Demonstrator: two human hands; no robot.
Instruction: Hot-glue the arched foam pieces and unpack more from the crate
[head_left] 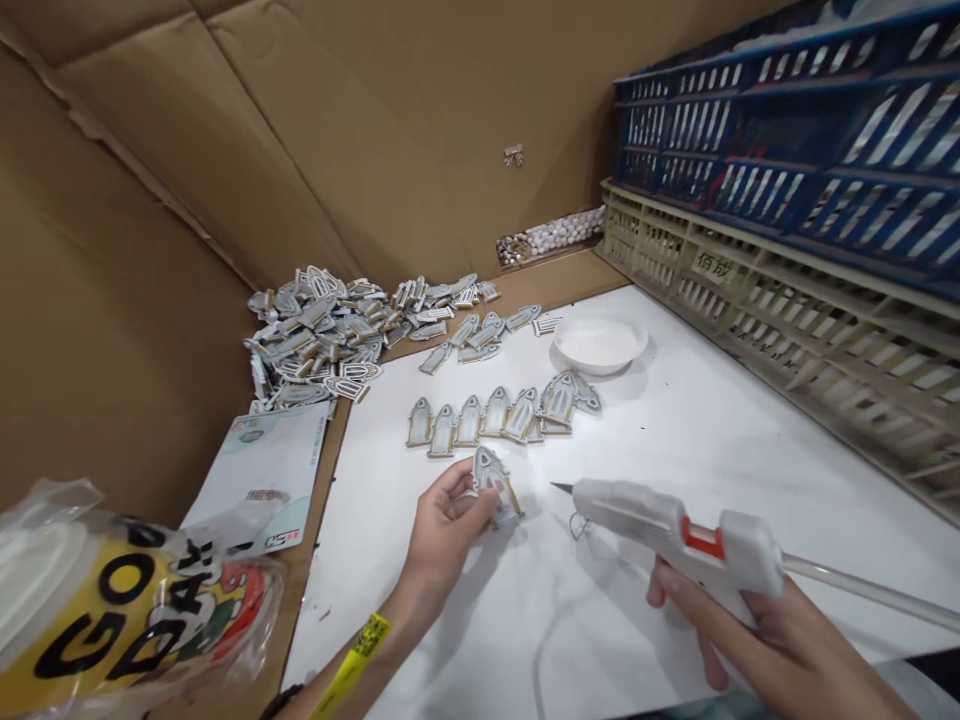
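My left hand (442, 530) pinches a small iron-shaped piece (493, 483) of silver and gold card, tilted up off the white tabletop (450, 640). My right hand (780, 650) wraps around the grip of a white hot glue gun (675, 530), a finger on its trigger and its metal nozzle pointing left toward the held piece, apart from it. A row of matching pieces (487, 415) lies just beyond my hands. A small wire loop (577, 525) rests on the table near the nozzle.
A heap of similar pieces (315, 335) lies on cardboard at the back left, beside a shallow white dish (598, 342). Stacked blue and beige plastic crates (780, 310) line the right. A printed card (262, 470) and a plastic-wrapped yellow package (112, 600) sit left.
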